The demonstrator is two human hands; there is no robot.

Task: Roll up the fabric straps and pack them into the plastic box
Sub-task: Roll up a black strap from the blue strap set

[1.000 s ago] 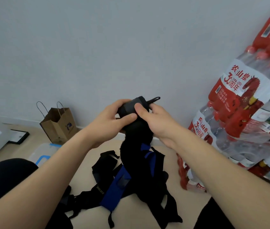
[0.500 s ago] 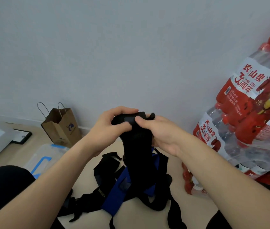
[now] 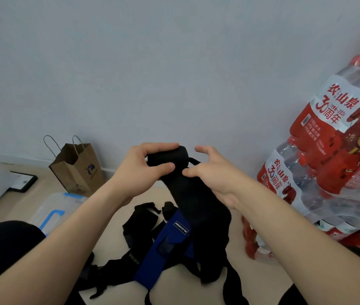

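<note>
left grip (image 3: 140,170) pinching rolled end of black strap (image 3: 194,201) | right grip (image 3: 216,179) spread, thumb touching strap

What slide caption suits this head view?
Left hand grips a partly rolled black strap, right hand open beside it, plastic box nearby.

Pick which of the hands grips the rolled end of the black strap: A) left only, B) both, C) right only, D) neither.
A: the left hand curls its fingers and thumb round the rolled end of the black strap, while the right hand is spread open beside it.
</note>
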